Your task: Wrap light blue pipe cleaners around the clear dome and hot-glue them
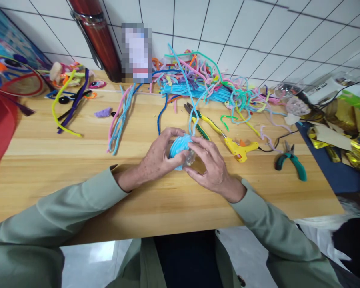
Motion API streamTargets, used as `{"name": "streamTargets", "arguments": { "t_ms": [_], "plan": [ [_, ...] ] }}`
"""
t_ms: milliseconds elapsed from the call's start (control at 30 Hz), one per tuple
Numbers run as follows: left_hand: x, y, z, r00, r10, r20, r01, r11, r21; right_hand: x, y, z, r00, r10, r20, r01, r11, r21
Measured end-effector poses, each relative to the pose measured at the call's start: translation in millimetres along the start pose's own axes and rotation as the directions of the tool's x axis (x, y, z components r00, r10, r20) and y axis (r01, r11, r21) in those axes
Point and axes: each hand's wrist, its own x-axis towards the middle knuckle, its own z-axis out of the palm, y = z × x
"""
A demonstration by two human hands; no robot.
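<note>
Between my two hands is a rounded clear plastic piece (189,159) partly covered by coiled light-blue pipe cleaner (179,146). My left hand (160,158) grips the blue coil, thumb across its front and fingers over the top. My right hand (211,166) holds the right side, with fingertips on the coil's upper edge and the thumb under the clear part. Long light-blue strands (187,86) rise from the coil toward the back of the table. The lower side of the piece is hidden.
Beyond my hands lie pliers (210,122), a yellow glue gun (240,149) and a heap of pipe cleaners (198,86). Teal pliers (291,160) rest at right. Pink and blue strands (121,120) lie left, near a red flask (100,44). Gold scraps (333,136) sit far right.
</note>
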Motion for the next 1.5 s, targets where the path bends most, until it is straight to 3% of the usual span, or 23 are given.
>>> {"name": "streamTargets", "arguments": {
  "t_ms": [300, 600, 900, 1133, 1333, 1500],
  "plan": [
    [-3.4, -5.5, 4.2, 0.998, 0.026, -0.052, -0.026, 1.0, 0.001, 1.1, 1.2, -2.2, 0.999, 0.015, 0.036, -0.014, 1.0, -0.014],
    [-5.0, -6.1, 6.2, 0.988, 0.136, -0.074, -0.131, 0.989, 0.071, 2.0, 4.6, -7.4, 0.996, 0.041, 0.078, -0.042, 0.999, 0.012],
    [-8.2, -11.6, 9.0, 0.992, 0.089, -0.091, -0.087, 0.996, 0.025, 0.7, 2.7, -5.7, 0.996, 0.066, 0.058, -0.067, 0.998, 0.019],
    [-10.3, -13.9, 11.3, 0.981, 0.163, -0.109, -0.156, 0.985, 0.068, 1.5, 3.2, -6.3, 0.999, 0.034, 0.04, -0.034, 0.999, 0.016],
    [-5.9, -8.0, 8.3, 0.974, 0.219, -0.06, -0.202, 0.957, 0.208, 2.3, 4.5, -7.3, 0.999, 0.029, 0.034, -0.029, 1.0, 0.006],
    [-5.8, -4.6, 5.3, 0.972, 0.233, -0.016, -0.225, 0.952, 0.205, 2.5, 5.5, -8.4, 0.999, 0.017, 0.03, -0.017, 1.0, 0.009]
  ]
}}
